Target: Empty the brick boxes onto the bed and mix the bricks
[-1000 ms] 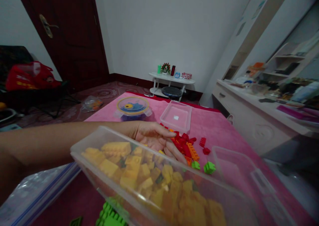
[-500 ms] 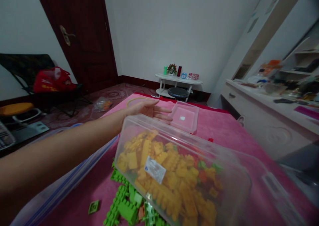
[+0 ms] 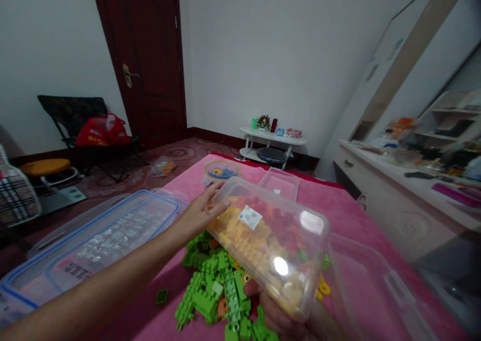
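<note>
Remotely I'm clamping clear plastic box [image 3: 280,231] w/ L hand [image 3: 206,206] at 10 o'clock, R hand [image 3: 276,311] at 6, prob. balancing weight of yellow building bricks [image 3: 250,246].

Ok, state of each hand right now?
Left hand: closed on one end of the clear box.
Right hand: holding the same box's near edge.

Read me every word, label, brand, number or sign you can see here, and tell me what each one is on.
No text reads clearly.
White sticker on the clear box: printing too small and blurred to read.
Blue-edged clear plastic: dark marks, perhaps print, too blurred to read.
Red bag: yellow marks, possibly lettering, too blurred to read.
</note>
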Demonstrator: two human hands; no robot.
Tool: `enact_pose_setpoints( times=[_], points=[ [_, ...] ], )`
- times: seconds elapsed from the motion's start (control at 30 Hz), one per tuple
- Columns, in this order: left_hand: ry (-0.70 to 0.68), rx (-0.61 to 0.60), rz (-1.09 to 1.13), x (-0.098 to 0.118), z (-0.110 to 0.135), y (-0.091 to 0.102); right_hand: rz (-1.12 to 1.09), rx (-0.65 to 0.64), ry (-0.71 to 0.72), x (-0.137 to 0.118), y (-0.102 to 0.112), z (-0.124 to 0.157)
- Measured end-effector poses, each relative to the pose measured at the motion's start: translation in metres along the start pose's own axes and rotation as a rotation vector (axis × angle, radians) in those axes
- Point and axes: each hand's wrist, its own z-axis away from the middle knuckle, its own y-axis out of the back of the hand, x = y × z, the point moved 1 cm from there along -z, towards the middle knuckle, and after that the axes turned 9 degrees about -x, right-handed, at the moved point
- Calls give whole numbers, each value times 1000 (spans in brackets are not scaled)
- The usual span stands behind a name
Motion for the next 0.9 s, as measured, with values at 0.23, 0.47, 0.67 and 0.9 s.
enact_pose_setpoints(
  times=[0.23,0.47,0.67,0.9],
  points=[
    [152,4,36,-17,-10,12,71,-55,-30,-2,0,-16],
    [191,143,45,-15,-3,5,122,-49,-43,3,3,-17],
    [81,196,93,-7,1,2,135,-1,-37,1,7,-22],
    [-11,306,125,-6,-1,8,64,69,-3,6,8,-34]
  ],
)
